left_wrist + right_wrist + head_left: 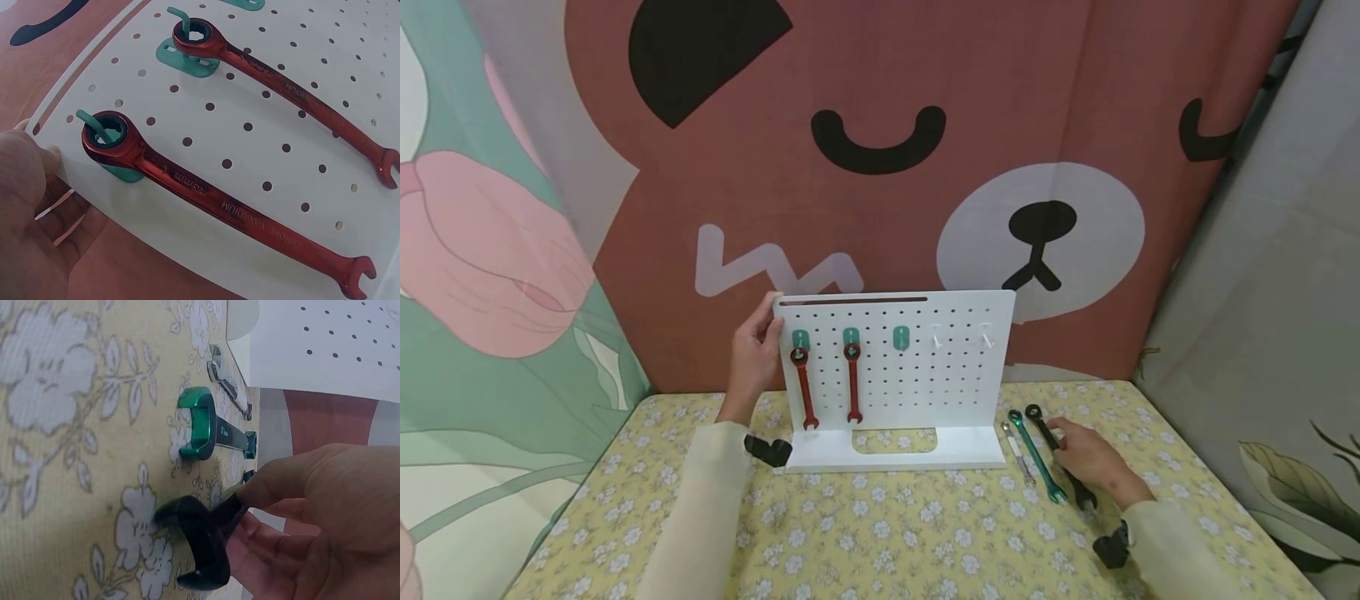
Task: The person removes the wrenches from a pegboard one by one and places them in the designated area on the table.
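Note:
A white pegboard (955, 375) stands upright on the table. My left hand (754, 354) grips its upper left edge, thumb on the front face and fingers behind. Two red combination wrenches hang by their ring ends from green hooks: one near the left edge (231, 206), the other (300, 94) to its right. On the table right of the board, my right hand (1093, 458) pinches a black combination wrench (203, 540) around its shank, its open end toward the near side. Beside it lie a green wrench (1033, 457) and a smaller silver wrench (1017, 454).
A third green hook (901, 337) and two white hooks (936, 337) on the board hold nothing. The board's base (820, 450) has a cut-out in its middle. A flowered yellow cloth (880, 533) covers the table, and a printed curtain (880, 225) hangs close behind.

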Demonstrator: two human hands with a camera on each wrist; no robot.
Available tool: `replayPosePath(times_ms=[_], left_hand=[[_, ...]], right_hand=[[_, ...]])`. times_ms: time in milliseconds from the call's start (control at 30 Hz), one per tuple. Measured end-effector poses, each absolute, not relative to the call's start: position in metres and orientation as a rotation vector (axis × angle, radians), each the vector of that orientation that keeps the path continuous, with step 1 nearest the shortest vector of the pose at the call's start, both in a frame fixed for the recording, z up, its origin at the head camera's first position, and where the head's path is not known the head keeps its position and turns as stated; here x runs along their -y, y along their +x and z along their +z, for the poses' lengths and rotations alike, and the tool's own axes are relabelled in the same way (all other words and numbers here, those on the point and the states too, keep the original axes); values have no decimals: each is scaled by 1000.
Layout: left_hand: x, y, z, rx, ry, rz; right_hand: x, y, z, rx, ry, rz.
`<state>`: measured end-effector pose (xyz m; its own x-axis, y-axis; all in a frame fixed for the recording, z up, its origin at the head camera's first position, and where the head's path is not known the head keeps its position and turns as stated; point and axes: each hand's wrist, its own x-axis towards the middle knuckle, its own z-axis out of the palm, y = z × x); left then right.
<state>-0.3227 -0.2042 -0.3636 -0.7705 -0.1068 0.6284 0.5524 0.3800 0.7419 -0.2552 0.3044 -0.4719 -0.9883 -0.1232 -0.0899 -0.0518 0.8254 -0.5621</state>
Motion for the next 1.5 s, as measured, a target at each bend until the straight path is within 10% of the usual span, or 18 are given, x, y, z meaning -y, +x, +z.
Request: replayPosePath(times_ms=[1000,1500], left_hand=[[204,-323,-363,2033,-379,-1435],[202,-322,-363,2026,-370,-1448]], right_hand=[[-300,-250,-469,-3022,-163,-709],[-225,-250,-441,-2974,-472,-1135]])
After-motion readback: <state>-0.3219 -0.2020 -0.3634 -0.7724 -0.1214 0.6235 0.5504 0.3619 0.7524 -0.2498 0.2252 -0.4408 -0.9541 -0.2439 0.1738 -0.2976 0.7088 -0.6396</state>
